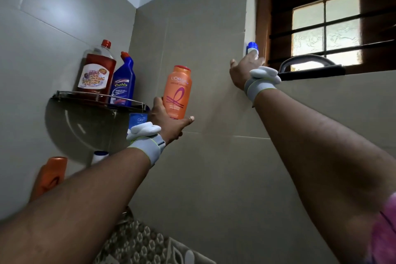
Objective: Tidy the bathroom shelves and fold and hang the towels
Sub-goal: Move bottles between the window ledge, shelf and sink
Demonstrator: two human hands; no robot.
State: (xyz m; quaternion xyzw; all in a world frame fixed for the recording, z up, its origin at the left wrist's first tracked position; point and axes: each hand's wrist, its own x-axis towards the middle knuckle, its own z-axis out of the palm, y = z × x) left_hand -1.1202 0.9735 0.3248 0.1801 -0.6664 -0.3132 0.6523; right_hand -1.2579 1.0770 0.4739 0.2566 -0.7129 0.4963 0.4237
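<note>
My left hand (169, 122) grips an orange shampoo bottle (177, 92) upright, just right of the glass corner shelf (64, 97). On that shelf stand a red cleaner bottle (97, 70) and a blue toilet-cleaner bottle (123, 81). My right hand (244, 70) reaches up to the window sill and closes around a white bottle with a blue cap (252, 48); most of that bottle is hidden behind my fingers. A patterned towel (145, 244) lies low in the view, under my left forearm.
A blue packet (137, 120) sits under the glass shelf. Lower down are a second orange bottle (50, 176) and a white bottle (99, 156). A dark tool with a curved handle (310, 66) lies on the sill of the barred wooden window (325, 23).
</note>
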